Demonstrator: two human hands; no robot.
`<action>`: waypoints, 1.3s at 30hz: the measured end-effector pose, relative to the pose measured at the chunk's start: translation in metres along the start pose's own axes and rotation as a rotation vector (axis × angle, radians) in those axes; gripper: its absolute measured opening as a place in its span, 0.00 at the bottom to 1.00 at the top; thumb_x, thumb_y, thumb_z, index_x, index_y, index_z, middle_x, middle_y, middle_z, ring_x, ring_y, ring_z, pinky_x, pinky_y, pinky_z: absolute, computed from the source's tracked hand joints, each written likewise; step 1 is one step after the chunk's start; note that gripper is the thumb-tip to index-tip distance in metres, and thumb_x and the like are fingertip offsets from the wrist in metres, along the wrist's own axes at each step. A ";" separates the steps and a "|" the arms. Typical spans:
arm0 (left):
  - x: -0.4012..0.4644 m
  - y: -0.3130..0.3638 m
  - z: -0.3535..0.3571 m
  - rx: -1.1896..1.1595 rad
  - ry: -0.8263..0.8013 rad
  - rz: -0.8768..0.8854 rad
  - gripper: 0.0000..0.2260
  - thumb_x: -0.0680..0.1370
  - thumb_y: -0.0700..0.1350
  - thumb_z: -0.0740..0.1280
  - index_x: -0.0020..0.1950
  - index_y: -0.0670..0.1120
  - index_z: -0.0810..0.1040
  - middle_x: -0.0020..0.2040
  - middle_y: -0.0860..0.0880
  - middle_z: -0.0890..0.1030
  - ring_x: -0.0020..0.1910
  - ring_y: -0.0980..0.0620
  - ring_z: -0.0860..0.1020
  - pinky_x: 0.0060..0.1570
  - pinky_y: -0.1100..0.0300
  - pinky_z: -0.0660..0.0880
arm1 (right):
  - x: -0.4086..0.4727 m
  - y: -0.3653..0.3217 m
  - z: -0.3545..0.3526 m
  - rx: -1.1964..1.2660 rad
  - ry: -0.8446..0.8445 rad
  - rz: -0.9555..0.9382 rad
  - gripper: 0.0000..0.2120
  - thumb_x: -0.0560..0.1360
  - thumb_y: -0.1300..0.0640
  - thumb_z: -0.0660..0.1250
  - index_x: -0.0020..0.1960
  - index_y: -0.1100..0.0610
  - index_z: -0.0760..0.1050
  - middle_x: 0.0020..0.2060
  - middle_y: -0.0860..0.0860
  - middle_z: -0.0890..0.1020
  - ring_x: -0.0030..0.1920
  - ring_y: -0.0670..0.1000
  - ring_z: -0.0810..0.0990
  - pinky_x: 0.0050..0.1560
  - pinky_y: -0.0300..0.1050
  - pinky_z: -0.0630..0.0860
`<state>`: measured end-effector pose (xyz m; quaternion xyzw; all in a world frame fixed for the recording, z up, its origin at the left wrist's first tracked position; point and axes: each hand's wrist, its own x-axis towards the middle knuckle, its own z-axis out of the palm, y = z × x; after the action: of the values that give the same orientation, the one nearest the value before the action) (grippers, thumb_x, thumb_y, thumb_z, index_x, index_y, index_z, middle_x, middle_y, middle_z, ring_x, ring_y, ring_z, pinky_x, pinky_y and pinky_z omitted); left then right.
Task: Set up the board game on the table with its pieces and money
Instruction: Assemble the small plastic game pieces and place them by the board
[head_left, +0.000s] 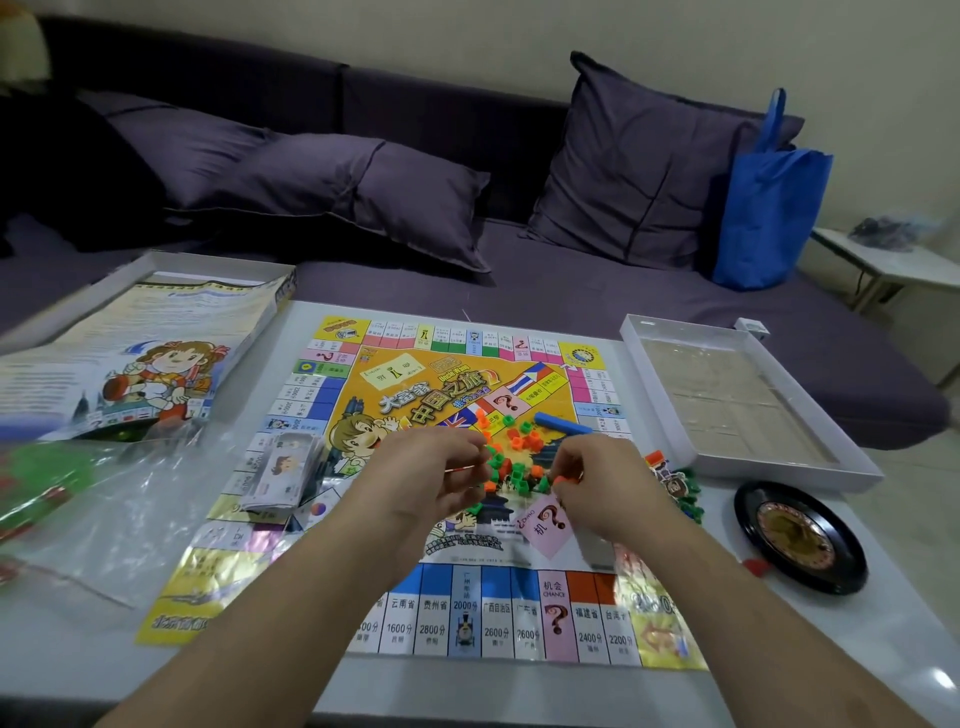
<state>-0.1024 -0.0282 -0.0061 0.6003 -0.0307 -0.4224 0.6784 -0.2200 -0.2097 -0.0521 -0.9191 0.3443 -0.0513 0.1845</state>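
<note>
Your left hand (436, 475) and right hand (597, 480) curl over the heap of small plastic houses (511, 457) at the middle of the board (457, 618), each seemingly pinching a piece. Step: sorting pieces; next, probably separate orange from green. Left lies the money stack (283, 475); beyond, the box tray (748, 400).

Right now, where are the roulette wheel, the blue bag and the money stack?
roulette wheel (800, 538): head view, on its gold centre.
blue bag (769, 208): head view, on its front panel.
money stack (280, 473): head view, on the top note.
</note>
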 end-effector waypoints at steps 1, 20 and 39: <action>-0.001 0.001 -0.002 0.001 -0.001 0.007 0.08 0.81 0.29 0.63 0.52 0.33 0.82 0.40 0.40 0.84 0.41 0.44 0.83 0.51 0.48 0.83 | -0.003 -0.003 -0.005 0.037 0.037 -0.005 0.08 0.77 0.62 0.70 0.45 0.50 0.81 0.43 0.44 0.83 0.46 0.47 0.81 0.47 0.44 0.83; -0.013 0.007 -0.024 0.142 -0.194 0.017 0.06 0.78 0.30 0.70 0.52 0.33 0.85 0.47 0.33 0.86 0.44 0.39 0.88 0.41 0.57 0.85 | -0.063 -0.077 -0.005 0.541 0.214 -0.213 0.14 0.77 0.66 0.74 0.53 0.47 0.86 0.44 0.39 0.85 0.48 0.37 0.84 0.48 0.30 0.80; -0.002 0.000 -0.020 -0.020 -0.203 0.056 0.08 0.78 0.28 0.68 0.55 0.31 0.83 0.49 0.29 0.85 0.43 0.39 0.87 0.43 0.55 0.86 | -0.048 -0.067 -0.011 0.708 0.193 -0.197 0.11 0.77 0.66 0.75 0.49 0.49 0.85 0.42 0.46 0.86 0.44 0.45 0.86 0.43 0.38 0.83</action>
<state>-0.0921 -0.0110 -0.0106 0.5464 -0.1119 -0.4624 0.6893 -0.2171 -0.1351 -0.0154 -0.8182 0.2309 -0.2709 0.4515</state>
